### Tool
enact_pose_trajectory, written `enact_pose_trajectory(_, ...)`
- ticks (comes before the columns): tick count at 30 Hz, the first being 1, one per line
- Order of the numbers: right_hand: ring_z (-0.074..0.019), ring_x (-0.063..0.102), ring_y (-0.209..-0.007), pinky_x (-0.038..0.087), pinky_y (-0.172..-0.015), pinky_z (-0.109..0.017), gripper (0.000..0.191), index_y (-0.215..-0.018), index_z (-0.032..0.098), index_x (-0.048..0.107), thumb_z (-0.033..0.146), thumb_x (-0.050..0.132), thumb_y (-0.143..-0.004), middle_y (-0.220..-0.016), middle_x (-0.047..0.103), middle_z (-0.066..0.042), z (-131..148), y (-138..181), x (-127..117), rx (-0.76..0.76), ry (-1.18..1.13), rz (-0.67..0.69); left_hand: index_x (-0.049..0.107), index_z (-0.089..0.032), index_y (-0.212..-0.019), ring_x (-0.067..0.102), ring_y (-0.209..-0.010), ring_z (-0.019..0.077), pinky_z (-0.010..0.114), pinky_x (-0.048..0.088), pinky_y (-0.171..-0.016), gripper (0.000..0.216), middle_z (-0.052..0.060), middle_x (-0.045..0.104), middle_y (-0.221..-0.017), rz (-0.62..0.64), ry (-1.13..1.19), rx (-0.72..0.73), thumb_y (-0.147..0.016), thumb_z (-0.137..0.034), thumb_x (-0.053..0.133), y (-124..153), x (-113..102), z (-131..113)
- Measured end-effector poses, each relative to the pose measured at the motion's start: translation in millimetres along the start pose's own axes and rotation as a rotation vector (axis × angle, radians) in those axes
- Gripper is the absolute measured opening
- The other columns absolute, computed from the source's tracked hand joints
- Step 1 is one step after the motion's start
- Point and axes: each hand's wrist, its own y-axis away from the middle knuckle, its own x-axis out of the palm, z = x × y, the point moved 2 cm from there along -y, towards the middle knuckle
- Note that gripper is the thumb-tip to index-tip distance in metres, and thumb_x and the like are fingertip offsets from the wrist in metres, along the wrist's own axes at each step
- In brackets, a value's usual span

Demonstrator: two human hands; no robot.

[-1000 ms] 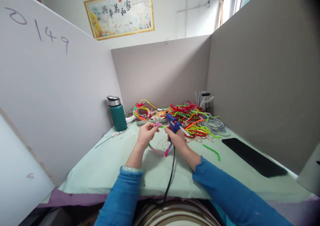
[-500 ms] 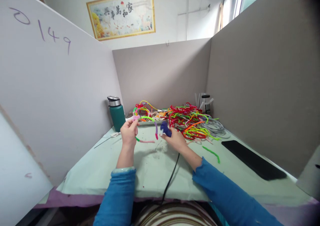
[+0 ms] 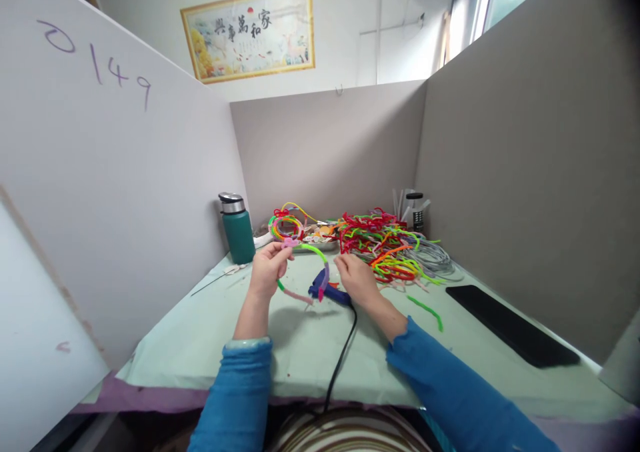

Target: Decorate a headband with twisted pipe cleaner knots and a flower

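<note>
Fuzzy hoop [image 3: 316,251] hangs in front of the glue gun [image 3: 338,295], its pink piece [image 3: 290,243] pinched in the left hand [image 3: 267,269], apparently to leave both loose ends clear. Right of the glue gun, the right hand [image 3: 357,279] has its fingertips together, nothing discernible between them.

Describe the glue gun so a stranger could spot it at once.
Find the pale green tabletop, then the black cord crossing its near edge. Follow that cord up to the glue gun, between the left hand and right hand, partly behind the fuzzy multicoloured hoop. Its solid, dark blue body sets it apart from the thin, bright strands nearby.
</note>
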Motion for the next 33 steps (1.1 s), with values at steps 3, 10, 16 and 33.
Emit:
enact_pose_trajectory(3, -0.0166, 0.058, -0.078, 0.042, -0.072, -0.027, 0.037, -0.089, 0.019, 0.064, 0.038, 0.032, -0.093, -0.085, 0.064, -0.005, 11.6, 1.1, -11.1, -0.089, -0.272, -0.135, 0.057, -0.013, -0.07, 0.029, -0.031, 0.0001, 0.019, 0.015, -0.034, 0.024, -0.001, 0.06, -0.056, 0.148, -0.053, -0.085, -0.064, -0.032, 0.07, 5.6, 14.5, 4.7)
enact_pose_trajectory(10, -0.016, 0.055, -0.071, 0.042, -0.067, -0.027, 0.021, -0.09, 0.02, 0.063, 0.035, 0.049, -0.087, -0.082, 0.062, -0.004, 26.6, 8.7, -11.5, -0.22, -0.401, -0.116, 0.06, -0.013, -0.078, 0.033, -0.036, 0.0015, 0.017, 0.021, -0.035, 0.029, -0.001, 0.06, -0.061, 0.248, -0.127, -0.083, -0.065, -0.036, 0.071, 11.1, 34.4, 13.7)
enact_pose_trajectory(16, -0.0164, 0.055, -0.072, 0.042, -0.067, -0.028, 0.019, -0.087, 0.02, 0.062, 0.035, 0.05, -0.086, -0.08, 0.061, -0.004, 25.0, 7.3, -9.2, -0.194, -0.41, -0.159, 0.06, -0.015, -0.091, 0.036, -0.039, 0.0015, 0.017, 0.026, -0.036, 0.036, -0.001, 0.061, -0.07, 0.278, -0.099, -0.065, -0.065, -0.038, 0.071, 12.6, 34.9, 12.7)
enact_pose_trajectory(33, -0.0152, 0.053, -0.071, 0.041, -0.063, -0.025, 0.02, -0.078, 0.019, 0.06, 0.037, 0.053, -0.083, -0.075, 0.058, -0.002, 32.4, -5.7, -7.1, -0.165, -0.561, -0.102, 0.058, -0.015, -0.083, 0.037, -0.039, 0.0032, 0.019, 0.028, -0.038, 0.026, 0.0, 0.06, -0.067, 0.245, -0.219, 0.007, -0.074, -0.038, 0.064, 11.0, 38.0, 21.3)
